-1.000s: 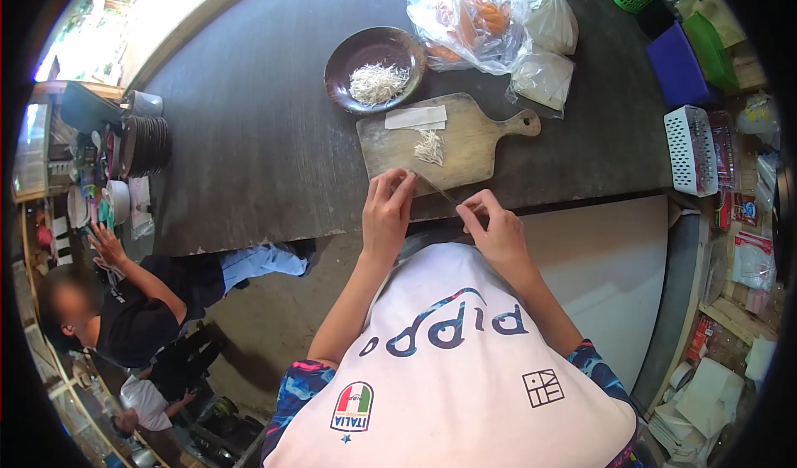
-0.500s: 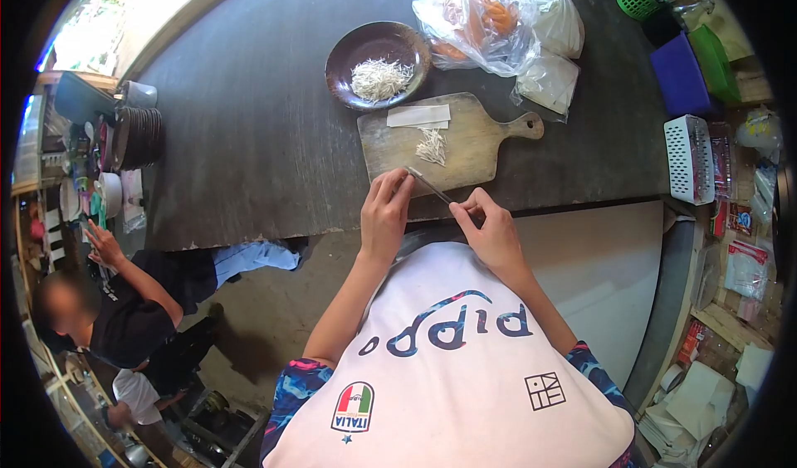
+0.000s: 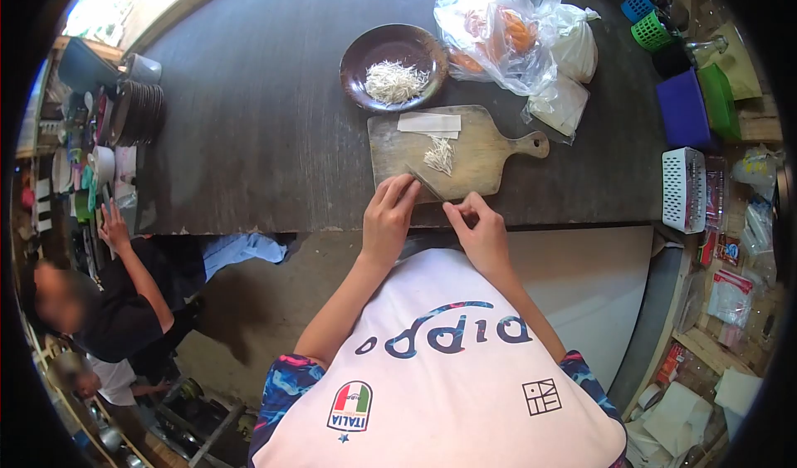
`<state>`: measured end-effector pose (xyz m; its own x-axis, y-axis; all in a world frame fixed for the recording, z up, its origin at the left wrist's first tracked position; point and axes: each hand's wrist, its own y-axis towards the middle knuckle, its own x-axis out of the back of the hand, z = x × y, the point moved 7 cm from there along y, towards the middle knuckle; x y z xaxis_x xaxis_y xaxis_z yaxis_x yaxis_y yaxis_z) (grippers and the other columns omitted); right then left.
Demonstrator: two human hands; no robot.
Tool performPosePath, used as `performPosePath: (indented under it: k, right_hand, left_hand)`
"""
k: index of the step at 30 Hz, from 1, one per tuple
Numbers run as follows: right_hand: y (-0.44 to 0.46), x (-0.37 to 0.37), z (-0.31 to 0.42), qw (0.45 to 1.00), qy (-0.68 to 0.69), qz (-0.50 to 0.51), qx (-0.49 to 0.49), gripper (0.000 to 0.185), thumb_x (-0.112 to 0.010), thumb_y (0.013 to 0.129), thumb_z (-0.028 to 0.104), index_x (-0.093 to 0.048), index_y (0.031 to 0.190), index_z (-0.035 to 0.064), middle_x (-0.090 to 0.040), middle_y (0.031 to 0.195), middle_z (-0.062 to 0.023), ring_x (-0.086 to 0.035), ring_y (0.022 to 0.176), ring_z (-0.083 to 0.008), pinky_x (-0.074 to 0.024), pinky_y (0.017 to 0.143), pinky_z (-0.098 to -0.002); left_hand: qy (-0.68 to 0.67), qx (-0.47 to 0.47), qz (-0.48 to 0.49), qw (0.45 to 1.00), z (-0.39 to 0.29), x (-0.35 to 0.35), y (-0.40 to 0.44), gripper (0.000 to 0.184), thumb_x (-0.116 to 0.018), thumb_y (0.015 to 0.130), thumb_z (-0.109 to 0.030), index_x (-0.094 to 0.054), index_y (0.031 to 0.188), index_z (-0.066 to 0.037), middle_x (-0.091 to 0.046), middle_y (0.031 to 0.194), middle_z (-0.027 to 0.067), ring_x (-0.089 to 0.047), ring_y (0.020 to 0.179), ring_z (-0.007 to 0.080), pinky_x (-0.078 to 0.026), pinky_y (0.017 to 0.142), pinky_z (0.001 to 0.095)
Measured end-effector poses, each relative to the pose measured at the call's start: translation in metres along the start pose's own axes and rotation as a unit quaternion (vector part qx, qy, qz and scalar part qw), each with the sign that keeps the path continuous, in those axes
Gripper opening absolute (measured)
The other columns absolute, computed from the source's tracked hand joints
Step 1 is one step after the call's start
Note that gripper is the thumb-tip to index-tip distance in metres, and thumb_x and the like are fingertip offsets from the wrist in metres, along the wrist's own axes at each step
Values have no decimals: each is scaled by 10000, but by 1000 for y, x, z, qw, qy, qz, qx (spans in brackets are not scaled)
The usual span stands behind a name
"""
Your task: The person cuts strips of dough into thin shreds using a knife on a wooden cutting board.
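Rod, slim and dark, pinched by left hand and right hand at near edge of pale wooden paddle-shaped board; probably turning step, next calling for even pressure.

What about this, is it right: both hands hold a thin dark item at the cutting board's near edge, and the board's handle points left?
Not quite: the head view shows the handle of the cutting board pointing right. The left hand and right hand do hold a thin dark item at its near edge.
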<state>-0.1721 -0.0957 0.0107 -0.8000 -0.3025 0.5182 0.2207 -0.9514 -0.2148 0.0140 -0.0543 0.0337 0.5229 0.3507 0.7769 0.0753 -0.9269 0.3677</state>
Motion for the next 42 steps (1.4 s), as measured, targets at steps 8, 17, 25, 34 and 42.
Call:
performPosePath:
  k: [8,17,25,34,42]
  right_hand:
    - [-10,13,-1,1000,28,1,-4,340,-804,1026,299,-654,932,8,-757,826,-156,-735,737,-281,-556,711,-400]
    - [6,-2,2,999,33,3,24,356,-800,1030,313,-657,929,4,-744,825,-149,-710,731,-248,-551,726,-400]
    - [-2,3,-5,999,32,7,-13,348,-812,1021,303,-660,924,6,-752,822,-150,-713,737,-224,-537,702,-391]
    - [-6,6,-9,999,1,19,-38,350,-807,1026,309,-661,924,7,-751,814,-148,-736,754,-249,-549,728,-396]
    - [2,1,4,1000,6,3,7,352,-813,1021,314,-668,930,7,-751,808,-152,-750,757,-258,-559,745,-406]
  left_hand:
    - [-6,6,-6,1000,1,-1,-4,345,-735,884,33,-746,1229,21,-687,1287,104,-687,1225,315,-602,997,426]
    - [-6,-1,-3,1000,2,0,-5,365,-738,855,36,-753,1219,16,-694,1284,107,-696,1210,305,-611,983,411]
    - [1,-8,-9,1000,2,3,-4,371,-754,840,33,-755,1210,14,-696,1276,103,-700,1196,298,-618,970,406]
    - [-5,-1,-15,1000,3,3,-5,329,-766,875,12,-749,1203,15,-700,1261,98,-704,1188,293,-623,951,402]
    - [-2,-1,-19,1000,3,4,-4,303,-767,883,-1,-750,1184,17,-700,1243,100,-704,1181,295,-621,949,406]
